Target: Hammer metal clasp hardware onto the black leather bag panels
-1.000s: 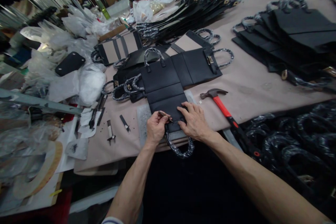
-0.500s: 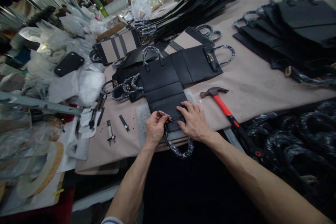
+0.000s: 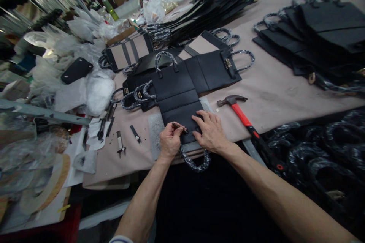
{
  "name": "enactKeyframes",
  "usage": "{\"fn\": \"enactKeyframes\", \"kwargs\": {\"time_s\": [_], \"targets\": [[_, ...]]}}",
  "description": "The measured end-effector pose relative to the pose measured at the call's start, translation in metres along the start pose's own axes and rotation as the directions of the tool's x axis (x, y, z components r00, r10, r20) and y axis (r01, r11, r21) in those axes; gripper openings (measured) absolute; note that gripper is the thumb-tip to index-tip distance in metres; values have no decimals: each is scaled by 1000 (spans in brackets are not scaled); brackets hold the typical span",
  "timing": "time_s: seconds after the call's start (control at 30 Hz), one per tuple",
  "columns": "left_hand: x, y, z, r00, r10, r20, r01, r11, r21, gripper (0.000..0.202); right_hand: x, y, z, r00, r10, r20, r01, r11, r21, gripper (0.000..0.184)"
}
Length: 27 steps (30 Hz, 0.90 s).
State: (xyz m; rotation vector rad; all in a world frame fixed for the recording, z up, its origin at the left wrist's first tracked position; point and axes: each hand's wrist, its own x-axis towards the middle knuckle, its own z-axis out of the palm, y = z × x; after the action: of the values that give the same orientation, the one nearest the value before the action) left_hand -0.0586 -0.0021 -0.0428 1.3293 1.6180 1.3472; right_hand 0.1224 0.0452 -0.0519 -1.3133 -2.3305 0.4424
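Observation:
A black handbag panel [image 3: 179, 97] lies unfolded in front of me, one plastic-wrapped handle [image 3: 196, 165] hanging over the table's near edge. My left hand [image 3: 170, 140] pinches a thin rod-like metal tool [image 3: 178, 126], its tip close to the panel near that handle's base. With fingers spread, my right hand [image 3: 210, 131] rests flat on the panel just right of the tool. A grey slab [image 3: 154, 133] shows under the panel's left side. To the right lies a claw hammer [image 3: 241, 114] with a red and black grip.
Two small pronged punches [image 3: 120, 144] [image 3: 135, 134] lie left of the slab. Stacked black bag pieces [image 3: 327, 26] fill the right, with more [image 3: 199, 11] at the back. Clear plastic bags [image 3: 98, 89] crowd the left. Wrapped handles [image 3: 313, 152] are heaped below right.
The view has shifted very slightly. Both hands keep nearly the same place on the panel, the left still pinching the tool.

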Motion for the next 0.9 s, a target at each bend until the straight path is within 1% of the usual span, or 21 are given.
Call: {"fn": "enactKeyframes", "kwargs": {"time_s": [0.07,0.13,0.2,0.27,0.3,0.33,0.37,0.4,0.43,0.47,0.5,0.53,0.57,0.6,0.63,0.67,0.73,0.77,0.8,0.83,0.9], "targets": [[-2,-1,1,996,91,8,-91,990,106,4,0,0,2,1000,2,0,-2,1000,6,59],[-4,-2,1,982,186,35,-189,963,195,6,1,1,2,1000,1,-2,-1,999,35,59],[-5,-3,2,961,269,65,-276,929,246,7,1,5,-2,999,-30,-19,32,991,132,55],[-6,-5,2,942,324,90,-336,902,271,8,0,14,-12,995,-52,-84,73,961,266,47],[-6,-6,2,934,344,102,-358,891,280,8,-2,20,-19,990,-39,-135,79,950,303,42],[-6,-7,2,927,357,115,-375,881,289,9,-5,29,-28,982,-8,-186,64,952,301,39],[-6,-8,2,922,364,129,-386,874,295,9,-10,38,-37,973,39,-226,21,967,255,36],[-7,-8,2,919,368,142,-394,869,299,10,-15,48,-46,965,92,-246,-50,984,171,36],[-7,-9,3,917,370,149,-399,867,299,10,-21,59,-55,959,147,-240,-136,989,64,36],[-7,-10,3,917,370,152,-399,868,295,9,-27,70,-63,955,211,-206,-225,973,-48,39],[-7,-10,3,918,367,152,-396,871,290,9,-33,80,-69,947,285,-147,-306,941,-147,41],[-8,-10,3,919,364,150,-392,875,283,9,-39,89,-74,929,363,-76,-370,902,-221,43],[-8,-10,3,921,361,147,-389,878,278,10,-42,97,-77,900,435,-10,-423,868,-259,43],[-8,-10,3,922,358,146,-386,881,275,10,-44,103,-79,864,501,47,-475,844,-249,41],[-8,-10,3,923,356,147,-384,882,274,10,-44,107,-80,818,566,100,-545,820,-176,37],[-8,-10,3,923,355,149,-384,882,274,10,-43,110,-82,765,623,159,-623,780,-59,30],[-8,-10,3,922,359,146,-386,880,275,10,-36,110,-85,666,679,307,-743,642,192,21],[-7,-11,3,921,364,141,-389,880,273,9,-32,108,-88,632,671,388,-774,567,281,19],[-7,-11,4,920,369,135,-392,879,270,9,-30,104,-91,611,646,458,-791,511,336,18],[-7,-12,4,919,371,130,-393,880,266,9,-28,99,-94,604,614,509,-797,480,366,17],[-8,-13,4,920,372,124,-392,883,257,10,-30,86,-101,599,564,568,-800,445,402,17]]}}
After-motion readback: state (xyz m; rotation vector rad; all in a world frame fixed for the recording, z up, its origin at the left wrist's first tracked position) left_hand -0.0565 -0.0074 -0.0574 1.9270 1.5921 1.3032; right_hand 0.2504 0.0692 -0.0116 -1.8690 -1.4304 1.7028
